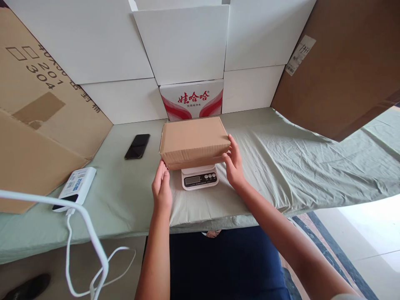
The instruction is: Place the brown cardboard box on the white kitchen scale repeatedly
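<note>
Both hands flank the closed brown corrugated cardboard box, which sits on the small white digital kitchen scale at the middle of the pale green cloth-covered table. The left hand stands edge-up, fingers straight and together, tips right at the box's near left corner. The right hand has its fingers loosely spread, tips touching the box's right end. Neither hand clamps it. A black phone lies well to the left.
</note>
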